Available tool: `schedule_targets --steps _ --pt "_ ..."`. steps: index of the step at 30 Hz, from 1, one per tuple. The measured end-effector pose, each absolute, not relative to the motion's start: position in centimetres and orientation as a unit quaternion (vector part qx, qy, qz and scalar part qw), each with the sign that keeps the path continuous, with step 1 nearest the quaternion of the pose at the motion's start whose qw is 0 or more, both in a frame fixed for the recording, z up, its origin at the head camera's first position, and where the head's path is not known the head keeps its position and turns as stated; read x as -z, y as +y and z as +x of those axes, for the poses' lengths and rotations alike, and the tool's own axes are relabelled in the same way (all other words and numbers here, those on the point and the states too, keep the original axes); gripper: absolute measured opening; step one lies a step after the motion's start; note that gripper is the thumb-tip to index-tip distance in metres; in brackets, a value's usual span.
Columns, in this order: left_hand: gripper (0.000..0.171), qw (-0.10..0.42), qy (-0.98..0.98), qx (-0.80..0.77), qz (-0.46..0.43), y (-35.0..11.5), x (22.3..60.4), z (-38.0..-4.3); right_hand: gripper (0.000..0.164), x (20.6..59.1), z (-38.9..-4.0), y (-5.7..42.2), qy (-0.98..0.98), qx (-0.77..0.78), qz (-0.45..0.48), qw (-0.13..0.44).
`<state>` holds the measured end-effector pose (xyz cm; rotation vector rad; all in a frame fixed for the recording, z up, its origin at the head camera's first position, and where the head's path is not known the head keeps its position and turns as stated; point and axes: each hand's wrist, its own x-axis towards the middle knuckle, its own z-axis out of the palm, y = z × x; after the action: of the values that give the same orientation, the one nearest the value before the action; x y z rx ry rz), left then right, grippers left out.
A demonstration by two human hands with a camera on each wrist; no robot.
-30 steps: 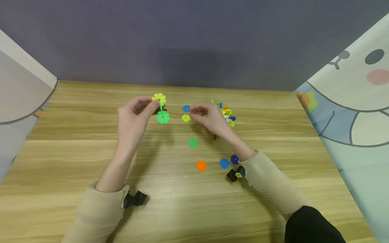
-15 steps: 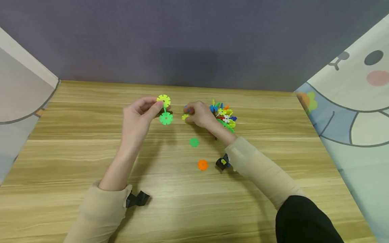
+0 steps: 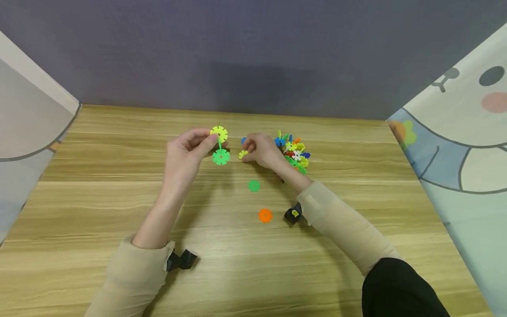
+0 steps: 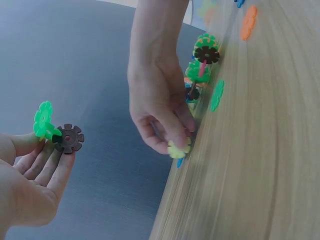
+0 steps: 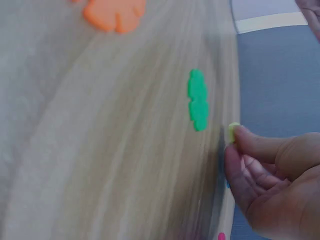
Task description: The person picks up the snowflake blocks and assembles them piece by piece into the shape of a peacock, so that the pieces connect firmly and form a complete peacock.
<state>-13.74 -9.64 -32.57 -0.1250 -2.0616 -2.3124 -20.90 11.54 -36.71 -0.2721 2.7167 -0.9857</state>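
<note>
My left hand holds a small chain of notched plastic discs between thumb and fingers, raised off the table. A yellow disc is at its top and a green disc hangs below, with another green one edge-on between them. In the left wrist view a dark brown disc also belongs to this piece and lies against the fingertips. To its right, my right hand pinches a loose yellow disc by its edge, low over the table. A blue disc lies partly hidden behind those fingers.
A many-coloured cluster of joined discs stands right of my right hand. Loose green and orange discs lie nearer on the wooden table. A grey panel rises along the back edge.
My right hand has moved left and slightly down to the loose yellow disc and now pinches it. The left hand has drifted right with its joined discs.
</note>
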Motion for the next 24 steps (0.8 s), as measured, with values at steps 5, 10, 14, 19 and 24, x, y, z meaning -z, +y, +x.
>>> schedule_targets --steps 5,10,14,19,24 --pt "0.020 0.007 -0.702 0.711 -0.035 -9.4 32.8 -13.7 0.019 35.8 -19.6 12.3 0.860 0.490 -0.085 0.114" --pt "0.023 -0.011 -0.712 0.701 -0.038 -9.0 32.9 -13.5 0.018 33.8 -17.4 13.2 0.800 0.588 -0.104 0.054" --pt "0.021 -0.030 -0.701 0.711 -0.045 -8.5 32.8 -13.2 0.018 32.7 -15.5 13.9 0.755 0.643 -0.128 0.015" --pt "0.020 -0.055 -0.693 0.717 -0.051 -7.7 32.6 -12.5 0.014 32.2 -14.0 13.9 0.746 0.643 -0.169 -0.030" --pt "0.019 -0.063 -0.695 0.714 -0.055 -7.2 32.4 -12.0 0.011 32.3 -13.2 13.8 0.754 0.628 -0.182 -0.071"
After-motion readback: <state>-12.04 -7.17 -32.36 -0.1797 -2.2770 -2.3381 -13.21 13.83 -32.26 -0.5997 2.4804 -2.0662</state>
